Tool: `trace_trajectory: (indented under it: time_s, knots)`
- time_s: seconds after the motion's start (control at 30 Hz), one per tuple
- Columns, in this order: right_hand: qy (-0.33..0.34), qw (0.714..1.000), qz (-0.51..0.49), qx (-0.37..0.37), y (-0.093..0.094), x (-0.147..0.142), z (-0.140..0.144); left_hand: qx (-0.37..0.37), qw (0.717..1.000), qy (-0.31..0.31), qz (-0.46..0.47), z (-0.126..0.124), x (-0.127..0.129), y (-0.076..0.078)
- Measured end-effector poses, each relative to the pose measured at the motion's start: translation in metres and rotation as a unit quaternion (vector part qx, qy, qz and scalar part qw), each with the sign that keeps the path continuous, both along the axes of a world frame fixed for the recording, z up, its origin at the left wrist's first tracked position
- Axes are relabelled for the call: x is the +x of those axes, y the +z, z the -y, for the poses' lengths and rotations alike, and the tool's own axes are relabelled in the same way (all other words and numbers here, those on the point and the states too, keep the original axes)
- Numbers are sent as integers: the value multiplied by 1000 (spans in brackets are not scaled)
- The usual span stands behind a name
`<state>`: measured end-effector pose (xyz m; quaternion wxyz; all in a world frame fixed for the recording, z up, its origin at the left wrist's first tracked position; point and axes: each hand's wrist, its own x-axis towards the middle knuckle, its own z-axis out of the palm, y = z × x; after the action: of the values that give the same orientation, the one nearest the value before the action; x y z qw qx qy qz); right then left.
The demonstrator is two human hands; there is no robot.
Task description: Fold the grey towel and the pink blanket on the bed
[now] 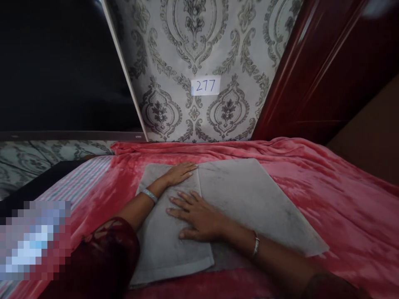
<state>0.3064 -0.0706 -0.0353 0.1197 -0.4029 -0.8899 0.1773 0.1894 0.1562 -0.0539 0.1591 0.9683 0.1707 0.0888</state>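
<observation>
A grey cloth (246, 187), towel-like in look, lies spread on a red and pink blanket. Its left part is folded over to the right, so a double layer ends in a straight edge near the middle. My left hand (181, 173) rests flat on the folded part near its far edge, fingers pointing right. Nearer to me, my right hand (199, 218) lies palm down with its fingers spread across the same folded layer. Neither hand grips anything.
The soft blanket (311, 166) is bunched along the back. A striped cloth (84, 178) shows at the left. Behind are a dark screen (62, 70), a patterned wall (174, 91) with a paper label (205, 85) reading 277, and a dark red wooden panel (311, 74).
</observation>
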Motion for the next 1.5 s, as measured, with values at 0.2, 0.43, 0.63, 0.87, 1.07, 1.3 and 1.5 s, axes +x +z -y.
trace_trajectory:
  time_s: [0.2,0.43,0.63,0.87,1.07,1.3,1.5]
  knots:
    - [74,994,-33,-75,10,1,54,6,1000,6,-26,-4,2,-4]
    - [64,991,-77,-94,11,-4,94,45,999,6,-28,-1,1,-4]
    - [55,995,-62,-60,12,-5,103,107,990,29,-93,14,4,14]
    - [-7,999,-30,-17,26,-7,86,81,991,39,-98,45,-23,46]
    - [15,999,-17,-22,-1,-11,81,76,984,103,-127,58,-58,24]
    - [19,999,-32,-36,-6,-9,102,97,981,113,-121,61,-59,12]
    - [14,997,-59,-52,2,-4,116,86,978,120,-149,73,-60,31]
